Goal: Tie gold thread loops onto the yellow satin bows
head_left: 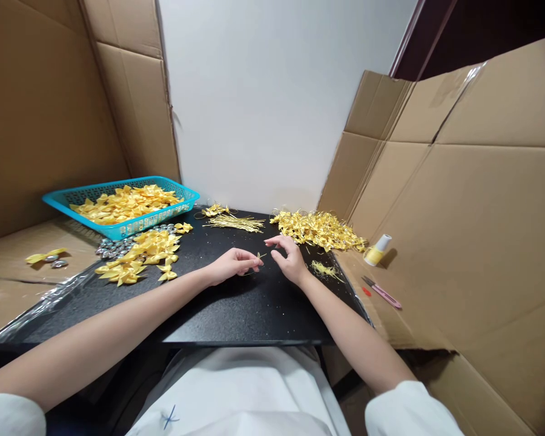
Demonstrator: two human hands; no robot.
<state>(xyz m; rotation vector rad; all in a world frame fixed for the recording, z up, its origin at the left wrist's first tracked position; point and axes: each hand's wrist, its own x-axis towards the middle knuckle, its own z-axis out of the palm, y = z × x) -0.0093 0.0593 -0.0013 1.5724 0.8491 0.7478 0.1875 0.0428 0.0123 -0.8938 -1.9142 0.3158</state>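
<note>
Cardboard panels (495,200) stand to both sides, with a pale wall (263,109) behind the black tabletop (236,315). Near the middle of it, the left hand (234,266) has thumb and index finger closed in a pinch on a thin yellow cord (260,257), which shows at the fingertips as a small loop with a short end. Just beside it, the right hand (291,260) has its fingers parted and curved, with a clear gap at the thumb; they seem to hold nothing, though a fine strand would be hard to make out.

The step in hand looks like shaping or tying the cord. With something this thin, the next move calls for a steady left pinch and a careful right fingertip grip on the loose end, so that the loop keeps its form.

Beyond the hands lie a bundle of straight cords (237,224) and a heap of yellow bows (320,231). To the left, more bows (157,246) and silver buttons (111,247) lie beside a blue basket (191,197). At right are a cord tangle (326,270), a small bottle (378,250) and pink snips (386,295).
</note>
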